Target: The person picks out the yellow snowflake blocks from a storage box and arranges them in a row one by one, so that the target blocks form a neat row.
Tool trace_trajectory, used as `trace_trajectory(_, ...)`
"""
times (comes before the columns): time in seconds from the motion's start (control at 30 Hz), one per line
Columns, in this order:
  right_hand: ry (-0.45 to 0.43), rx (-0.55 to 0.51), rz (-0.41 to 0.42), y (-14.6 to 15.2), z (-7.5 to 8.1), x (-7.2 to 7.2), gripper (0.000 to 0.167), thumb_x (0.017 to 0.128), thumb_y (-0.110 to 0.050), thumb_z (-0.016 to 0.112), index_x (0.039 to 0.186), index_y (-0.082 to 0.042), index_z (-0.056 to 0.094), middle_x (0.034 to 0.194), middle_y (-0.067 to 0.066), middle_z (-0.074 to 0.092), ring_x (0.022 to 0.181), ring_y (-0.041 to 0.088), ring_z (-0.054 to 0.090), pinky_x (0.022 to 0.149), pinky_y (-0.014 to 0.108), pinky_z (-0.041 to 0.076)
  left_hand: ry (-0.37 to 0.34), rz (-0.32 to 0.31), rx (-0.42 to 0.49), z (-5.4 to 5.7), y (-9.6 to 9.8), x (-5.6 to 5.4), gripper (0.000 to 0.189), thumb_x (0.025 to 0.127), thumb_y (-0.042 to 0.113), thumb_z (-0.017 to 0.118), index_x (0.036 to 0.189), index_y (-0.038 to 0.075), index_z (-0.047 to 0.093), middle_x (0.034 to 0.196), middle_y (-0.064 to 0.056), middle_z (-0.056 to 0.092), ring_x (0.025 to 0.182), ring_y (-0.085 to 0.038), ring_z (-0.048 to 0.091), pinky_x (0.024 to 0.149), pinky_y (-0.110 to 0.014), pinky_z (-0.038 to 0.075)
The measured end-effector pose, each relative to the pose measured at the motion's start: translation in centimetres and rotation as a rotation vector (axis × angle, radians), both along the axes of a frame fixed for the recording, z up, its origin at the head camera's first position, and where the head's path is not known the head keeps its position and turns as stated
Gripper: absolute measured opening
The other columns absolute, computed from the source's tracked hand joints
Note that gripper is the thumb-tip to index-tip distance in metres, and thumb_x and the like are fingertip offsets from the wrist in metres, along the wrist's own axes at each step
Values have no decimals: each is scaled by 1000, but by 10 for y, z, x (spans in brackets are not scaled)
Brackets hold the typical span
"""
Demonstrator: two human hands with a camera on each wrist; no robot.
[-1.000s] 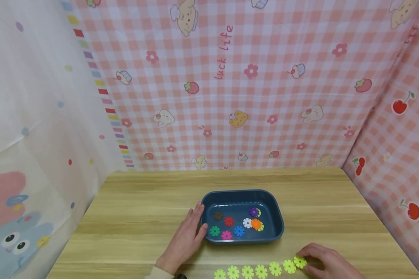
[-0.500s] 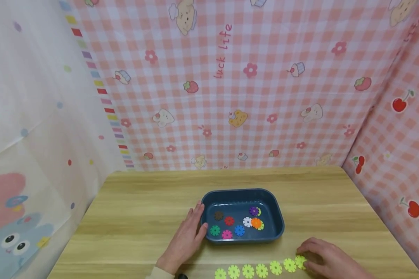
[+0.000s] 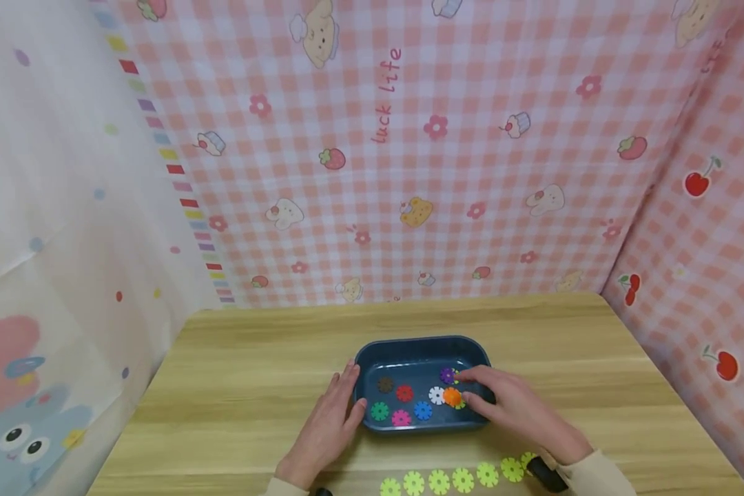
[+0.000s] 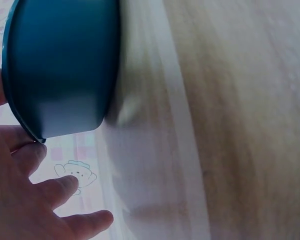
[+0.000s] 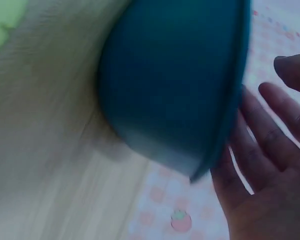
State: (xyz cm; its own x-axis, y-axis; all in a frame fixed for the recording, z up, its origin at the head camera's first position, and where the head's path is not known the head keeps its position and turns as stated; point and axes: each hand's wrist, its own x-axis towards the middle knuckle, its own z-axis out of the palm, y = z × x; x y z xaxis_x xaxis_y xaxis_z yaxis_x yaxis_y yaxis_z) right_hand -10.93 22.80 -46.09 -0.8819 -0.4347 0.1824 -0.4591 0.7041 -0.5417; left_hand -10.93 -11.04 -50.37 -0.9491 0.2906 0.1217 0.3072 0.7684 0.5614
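Note:
A dark blue plastic bin (image 3: 409, 428) stands on the wooden table, holding several notched snowflake discs. Among them are an orange disc (image 3: 452, 396), a purple disc (image 3: 448, 375), a white disc (image 3: 437, 395) and a blue disc (image 3: 423, 410). My left hand (image 3: 322, 424) rests against the bin's left end with extended fingers, fingertips at the rim in the left wrist view. Over the right end reaches my right hand (image 3: 514, 406), thumb and forefinger apart beside the orange and purple discs. Yellow-green discs peek out beneath those two. Nothing shows between its fingers.
Several yellow-green snowflake discs (image 3: 462, 480) lie in a row along the table's front; the right wrist strap (image 3: 547, 475) partly covers the rightmost one. Checked cloth (image 3: 434, 172) rises behind the table (image 3: 254, 386), with more cloth at both sides.
My right hand has left the yellow-green disc at the row's right end and moved up and left over the bin. The left hand keeps its place at the bin.

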Motion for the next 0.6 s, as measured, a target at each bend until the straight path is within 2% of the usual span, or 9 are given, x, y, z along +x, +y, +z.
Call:
trace_trajectory(0.13,-92,17,-10,-17,-7,-19,38,102,-21,69,136,-6,65,134,6,68,125,29,63,103,52,52,-7,4,-6,-1,-1,0,60,109,31,50,162,6,35,169,-10,28,150,-47,31,113,-70,34)
trace_trajectory(0.27,-135,42,-33,-29,-9,-31,44,101,-22,70,140,-4,62,137,10,65,128,30,61,105,53,51,-11,4,-4,-1,-1,-1,60,110,32,49,162,7,34,169,-10,28,150,-46,30,114,-69,33)
trace_trajectory(0.43,-179,85,-5,-39,-9,-40,47,101,-18,69,142,1,59,139,16,63,126,32,62,104,53,51,-17,0,-2,1,-1,-1,59,110,32,49,162,6,34,169,-11,27,151,-46,30,113,-70,33)
trace_trajectory(0.6,-215,132,14,-46,-15,-45,47,100,-17,69,142,0,59,139,16,63,129,32,59,107,55,48,-20,0,5,0,0,1,60,110,32,49,162,6,34,169,-11,27,151,-46,30,113,-70,33)
